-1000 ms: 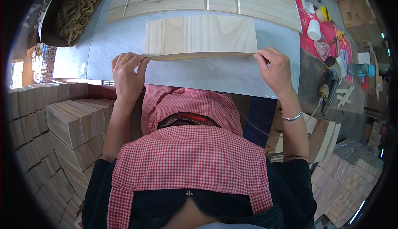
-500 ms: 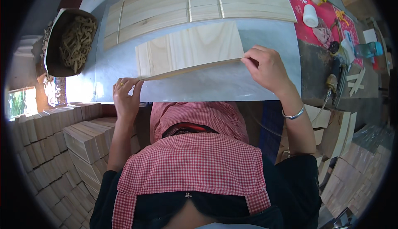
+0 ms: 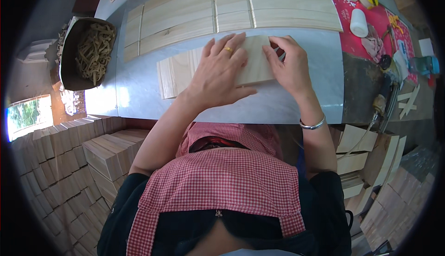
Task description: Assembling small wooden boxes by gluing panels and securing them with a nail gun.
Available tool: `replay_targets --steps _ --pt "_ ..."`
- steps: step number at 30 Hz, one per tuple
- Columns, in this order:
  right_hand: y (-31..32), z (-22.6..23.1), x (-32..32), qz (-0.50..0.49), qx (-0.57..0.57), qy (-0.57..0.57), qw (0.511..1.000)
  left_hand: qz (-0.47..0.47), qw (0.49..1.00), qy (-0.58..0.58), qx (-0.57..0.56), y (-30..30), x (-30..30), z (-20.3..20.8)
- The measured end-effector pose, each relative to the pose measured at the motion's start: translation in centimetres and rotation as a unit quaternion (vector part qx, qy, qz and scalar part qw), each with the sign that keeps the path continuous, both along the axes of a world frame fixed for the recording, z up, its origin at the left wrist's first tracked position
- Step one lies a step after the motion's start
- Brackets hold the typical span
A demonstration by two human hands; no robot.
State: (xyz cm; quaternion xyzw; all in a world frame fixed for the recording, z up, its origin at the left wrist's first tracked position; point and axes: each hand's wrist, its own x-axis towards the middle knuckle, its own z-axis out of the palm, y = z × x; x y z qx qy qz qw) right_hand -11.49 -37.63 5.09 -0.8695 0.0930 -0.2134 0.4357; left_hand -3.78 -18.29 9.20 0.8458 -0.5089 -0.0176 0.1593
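Note:
A pale rectangular wooden board [image 3: 178,73] lies on the grey tabletop in front of me, partly covered by my hands. Across its middle and right part rests my left hand [image 3: 220,70], fingers spread and thumb stretched out, a ring on one finger. My right hand [image 3: 291,66] is at the board's right end, its thumb and curled fingers closed about that edge. Just beyond lie larger flat wooden panels [image 3: 181,22] in a row, with narrow gaps between them.
A box [image 3: 65,70] of tan bands stands at the left. On the right lie a red sheet [image 3: 342,12], a white bottle [image 3: 358,23], a pink cloth [image 3: 373,45] and a corded tool [image 3: 382,91]. Stacked wooden pieces [image 3: 60,168] fill the lower left.
My left hand has left the board's near left corner and moved right onto its top face. The right hand has shifted up along the right end. The board now lies flatter.

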Motion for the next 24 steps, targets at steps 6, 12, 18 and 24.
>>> replay_targets --steps 6,12,18,24 --pt "-1.3 0.0 -2.0 -0.009 0.015 -0.007 1.000 0.005 1.000 0.009 -0.012 -0.6 0.5 -1.1" --pt "-10.2 1.7 -9.4 -0.243 -0.262 -0.027 0.934 -0.009 1.000 0.002 -0.012 -0.5 1.0 -0.1" --pt "-21.1 1.3 -19.2 -0.384 -0.321 0.131 0.855 -0.009 0.998 0.010 -0.060 -1.4 1.2 -0.9" --pt "-4.4 3.6 -10.7 -0.081 -0.110 0.047 0.990 0.014 0.997 0.004 -0.081 -1.8 1.4 -2.0"
